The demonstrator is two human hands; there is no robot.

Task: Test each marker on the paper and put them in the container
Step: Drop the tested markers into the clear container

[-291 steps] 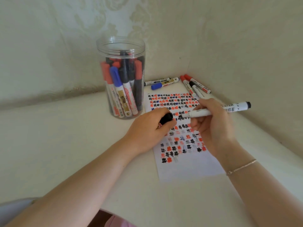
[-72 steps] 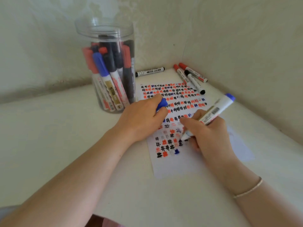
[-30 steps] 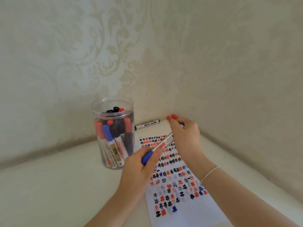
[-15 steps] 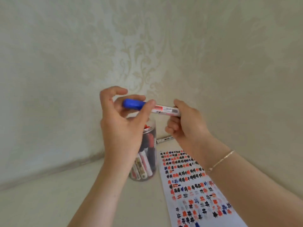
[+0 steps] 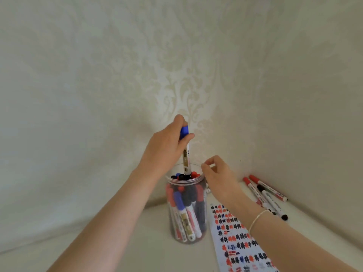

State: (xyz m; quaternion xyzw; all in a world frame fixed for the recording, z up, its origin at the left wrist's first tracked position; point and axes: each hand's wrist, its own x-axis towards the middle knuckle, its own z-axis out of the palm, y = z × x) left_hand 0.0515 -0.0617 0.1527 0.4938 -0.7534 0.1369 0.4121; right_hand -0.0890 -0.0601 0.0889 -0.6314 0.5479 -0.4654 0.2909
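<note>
I judged the job approx. three-quarters done: the container (image 5: 186, 209) was already packed w/ markers. Left hand (image 5: 167, 148) pinched the blue-capped marker (image 5: 186, 152) by its cap, lower end inside the rim. Right hand (image 5: 218, 177) hung beside the rim, fingers loosely curled, holding nothing. Loose markers (image 5: 265, 195) lay untested beside the paper (image 5: 235, 238). White tabletop (image 5: 59, 242), patterned-wallpaper corner.

My left hand (image 5: 167, 146) covering part of the blue marker's (image 5: 186, 154) cap, its lower end lost among the jar's (image 5: 186, 228) markers, paper (image 5: 235, 240) cut off below, its marks blurred beyond my reading, right wrist over three loose markers (image 5: 265, 193).
</note>
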